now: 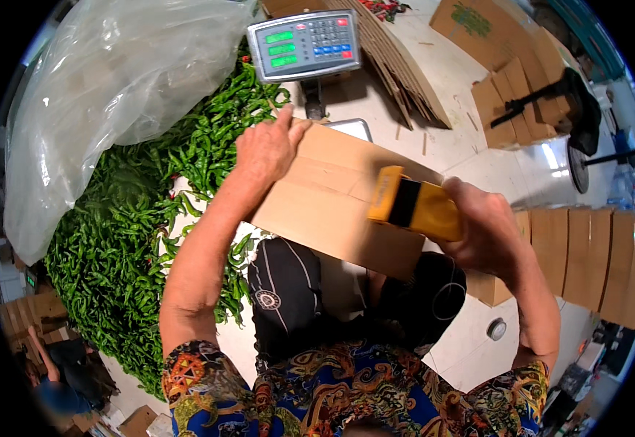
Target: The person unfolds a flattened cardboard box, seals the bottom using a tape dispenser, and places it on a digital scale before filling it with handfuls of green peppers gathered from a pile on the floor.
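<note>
You have the carton (317, 195) closed up, with its upper face lying flat and a seam running along it; what is inside, if anything, is hidden. Judging from that, the folding looks done and you seem to be partway through fastening, though no finished fastening can be made out on the cardboard. Plenty appears left beyond this one: green peppers (121, 269) lie heaped over the left side of the floor (459, 346), and flattened cardboard (397, 54) lies toward its far edge, while a row of cartons (586, 255) stands along the right. Your carton sits tilted above your knees, its near edge toward you; what bears its weight cannot be told. Your left hand (266, 149) is at its far left corner, thumb near the far edge and the other fingers about the left side; whether they pinch the board is hidden. Your right hand (488, 222) is wrapped firmly around the outer end of the yellow tool (434, 207), whose black-banded front reaches inward over the carton's right part, well apart from your left hand. Whether its underside touches the board is unclear.
</note>
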